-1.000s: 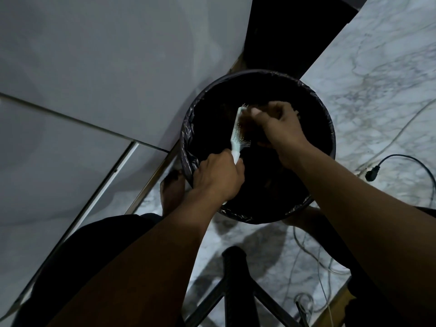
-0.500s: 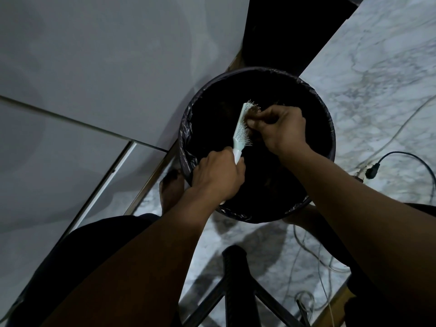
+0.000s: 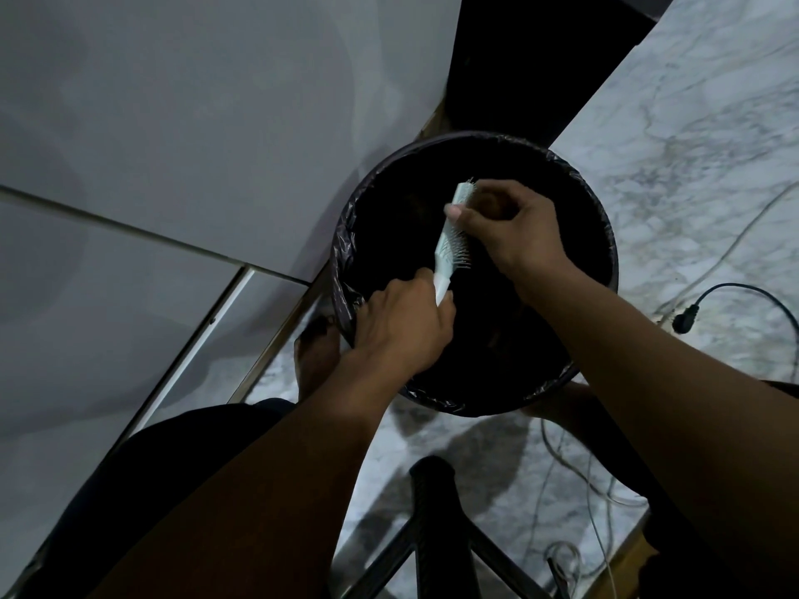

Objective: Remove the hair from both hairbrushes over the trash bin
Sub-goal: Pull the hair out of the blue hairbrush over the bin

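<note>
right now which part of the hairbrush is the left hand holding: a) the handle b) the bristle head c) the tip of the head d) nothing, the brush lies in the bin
a: the left hand is closed round the handle of the hairbrush, while the right hand works at the bristles over the trash bin.

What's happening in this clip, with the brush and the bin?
A person is cleaning a pale mint hairbrush over a round trash bin lined with a black bag. The left hand has its grip on the handle, holding the brush above the bin's opening. The right hand is closed on the brush head, thumb on its back and fingers on the bristle side. Whether hair is left in the bristles cannot be told. A second brush is not in view.
</note>
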Demonstrator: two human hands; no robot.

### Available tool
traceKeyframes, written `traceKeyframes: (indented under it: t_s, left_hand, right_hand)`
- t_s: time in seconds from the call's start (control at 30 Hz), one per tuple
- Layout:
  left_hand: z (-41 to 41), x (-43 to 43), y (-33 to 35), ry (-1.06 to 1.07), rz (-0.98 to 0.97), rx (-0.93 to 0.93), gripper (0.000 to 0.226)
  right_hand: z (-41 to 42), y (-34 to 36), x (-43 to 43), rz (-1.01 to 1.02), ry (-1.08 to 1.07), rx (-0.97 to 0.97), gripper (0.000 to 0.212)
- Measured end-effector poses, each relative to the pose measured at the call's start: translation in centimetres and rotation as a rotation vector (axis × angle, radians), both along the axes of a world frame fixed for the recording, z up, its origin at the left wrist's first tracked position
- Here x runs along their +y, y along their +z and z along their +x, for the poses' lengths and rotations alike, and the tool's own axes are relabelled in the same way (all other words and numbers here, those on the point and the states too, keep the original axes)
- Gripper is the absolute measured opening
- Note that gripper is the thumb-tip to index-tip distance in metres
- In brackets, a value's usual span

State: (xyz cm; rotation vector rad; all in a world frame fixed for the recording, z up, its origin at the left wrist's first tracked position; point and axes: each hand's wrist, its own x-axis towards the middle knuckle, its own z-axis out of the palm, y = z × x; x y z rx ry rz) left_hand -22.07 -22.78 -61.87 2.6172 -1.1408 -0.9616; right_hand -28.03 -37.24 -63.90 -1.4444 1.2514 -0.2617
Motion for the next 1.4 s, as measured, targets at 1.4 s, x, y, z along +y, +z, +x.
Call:
traceKeyframes:
  t_s: [1.4]
  left_hand:
    - [1.9,0.2,-1.6,0.223,-0.019,0.028,0.036]
  right_hand:
    - [-0.4,1.2,-1.5,0.177,0.260,0.408,0.025]
